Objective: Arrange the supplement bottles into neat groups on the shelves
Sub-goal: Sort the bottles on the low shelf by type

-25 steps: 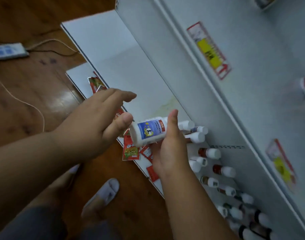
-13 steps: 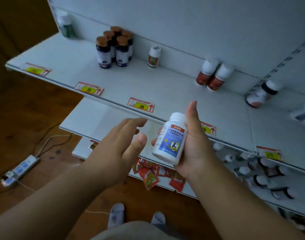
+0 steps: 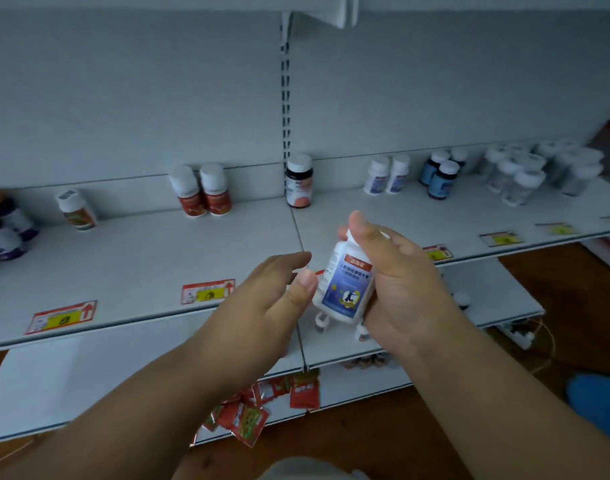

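1. My right hand (image 3: 397, 275) grips the white bottle (image 3: 345, 282) upright, in front of the shelf (image 3: 141, 258).
2. My left hand (image 3: 262, 306), at its 9 o'clock, is relaxed, thumb touching the bottle.

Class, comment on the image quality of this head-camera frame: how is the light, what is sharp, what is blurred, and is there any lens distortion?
Head view: the light is dim and bluish, with no strong glare; the white bottle held by the right hand is the sharpest thing, though its small print stays unreadable; the clear bottles at far right are smeared; the shelf edge bows, a wide-angle effect.
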Available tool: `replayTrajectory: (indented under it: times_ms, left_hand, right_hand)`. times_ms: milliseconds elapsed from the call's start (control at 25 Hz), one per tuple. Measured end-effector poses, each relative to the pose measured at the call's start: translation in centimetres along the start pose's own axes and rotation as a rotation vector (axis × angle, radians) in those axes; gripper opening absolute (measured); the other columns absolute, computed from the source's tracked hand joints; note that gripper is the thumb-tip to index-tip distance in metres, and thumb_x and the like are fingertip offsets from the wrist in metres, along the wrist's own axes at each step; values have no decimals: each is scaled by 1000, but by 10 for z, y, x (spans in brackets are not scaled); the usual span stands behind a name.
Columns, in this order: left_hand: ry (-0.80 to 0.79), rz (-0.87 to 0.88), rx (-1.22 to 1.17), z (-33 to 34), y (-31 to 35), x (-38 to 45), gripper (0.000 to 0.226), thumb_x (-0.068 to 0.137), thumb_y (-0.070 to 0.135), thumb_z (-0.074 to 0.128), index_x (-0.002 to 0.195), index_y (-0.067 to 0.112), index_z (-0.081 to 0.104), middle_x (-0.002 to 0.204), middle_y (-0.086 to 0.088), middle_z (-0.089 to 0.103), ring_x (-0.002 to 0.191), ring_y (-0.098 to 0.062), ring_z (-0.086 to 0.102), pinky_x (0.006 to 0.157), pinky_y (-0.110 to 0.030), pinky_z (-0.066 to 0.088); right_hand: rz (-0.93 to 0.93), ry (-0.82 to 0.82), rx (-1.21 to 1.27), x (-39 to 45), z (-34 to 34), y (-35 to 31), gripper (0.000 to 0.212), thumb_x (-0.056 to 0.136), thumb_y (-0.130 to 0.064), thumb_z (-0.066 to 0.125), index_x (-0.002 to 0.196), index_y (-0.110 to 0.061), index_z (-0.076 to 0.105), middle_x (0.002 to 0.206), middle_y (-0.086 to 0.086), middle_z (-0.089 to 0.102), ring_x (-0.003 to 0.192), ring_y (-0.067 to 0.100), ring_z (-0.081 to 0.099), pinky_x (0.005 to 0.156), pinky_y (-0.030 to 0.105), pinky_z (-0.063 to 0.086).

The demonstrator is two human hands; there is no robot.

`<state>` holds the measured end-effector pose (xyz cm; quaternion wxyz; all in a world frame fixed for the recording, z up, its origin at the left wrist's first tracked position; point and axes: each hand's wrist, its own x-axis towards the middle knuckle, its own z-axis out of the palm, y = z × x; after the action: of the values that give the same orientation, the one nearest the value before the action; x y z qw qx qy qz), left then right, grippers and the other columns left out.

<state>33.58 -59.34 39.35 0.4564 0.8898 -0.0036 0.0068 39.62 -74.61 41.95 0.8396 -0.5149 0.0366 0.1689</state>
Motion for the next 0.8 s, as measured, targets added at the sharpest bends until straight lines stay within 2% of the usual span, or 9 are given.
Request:
replayTrajectory:
  times_ms: [80, 160, 240, 400, 520, 640, 720, 800]
  left_hand:
    - [-17, 21, -18, 34, 25, 29, 84, 74, 80, 12, 140, 39, 44, 139, 21, 48, 120, 10, 43, 101, -18, 37]
    - [-54, 73, -43, 59, 44, 55, 79, 80, 78, 10, 137, 39, 49, 135, 20, 52, 123, 6, 44, 107, -26, 36]
    - [-59, 71, -64, 77, 58, 78, 71, 84, 77, 9, 129, 44, 53, 127, 21, 56, 118, 5, 48, 102, -27, 39]
    - [-86, -56, -132, 94, 66, 121, 63, 86, 79, 9, 123, 48, 50, 122, 22, 54, 111, 6, 49, 92, -25, 42]
    - [-94, 66, -104, 101, 59, 157, 67, 89, 73, 14, 125, 37, 57, 120, 16, 59, 112, 2, 52, 96, -21, 39]
    - [-72, 192, 103, 110, 31, 212, 88, 85, 80, 9, 136, 22, 51, 131, 2, 55, 120, -8, 49, 104, -29, 38]
    - [-99, 111, 299, 117, 10, 248, 98, 80, 84, 8, 148, 19, 36, 148, -1, 41, 133, -16, 40, 113, -34, 31]
    - [-159, 4, 468, 131, -10, 275, 93, 84, 80, 20, 153, 18, 24, 157, -2, 27, 140, -19, 32, 114, -33, 26]
  right_hand:
    - [-20, -1, 33, 16, -36, -28, 31, 66, -32, 77, 81, -13, 58, 63, 6, 56, 51, 18, 57, 54, 33, 53]
    - [-75, 15, -2, 35, -61, -50, 22, 76, -25, 77, 76, -15, 57, 66, 7, 53, 51, 17, 54, 54, 30, 50]
    - [-136, 48, -79, 55, -76, -68, 19, 88, -22, 67, 74, -16, 57, 65, 6, 52, 50, 15, 53, 53, 27, 48]
    - [-165, 59, -198, 97, -93, -87, 17, 92, -24, 63, 79, -17, 55, 70, 5, 52, 54, 14, 54, 54, 28, 46]
    - [-242, 62, -370, 129, -109, -92, 15, 91, -28, 67, 94, -17, 57, 89, 10, 64, 69, 15, 64, 65, 35, 55]
    - [-293, 76, -544, 166, -130, -103, 22, 89, -30, 69, 103, -21, 55, 107, 7, 67, 89, 15, 68, 82, 38, 57]
    - [-285, 75, -725, 194, -148, -108, 20, 92, -33, 64, 105, -26, 51, 118, 3, 64, 103, 15, 64, 91, 39, 53]
    - [-310, 79, -958, 225, -164, -104, 25, 96, -37, 58, 115, -26, 46, 124, 3, 60, 111, 18, 59, 95, 40, 49]
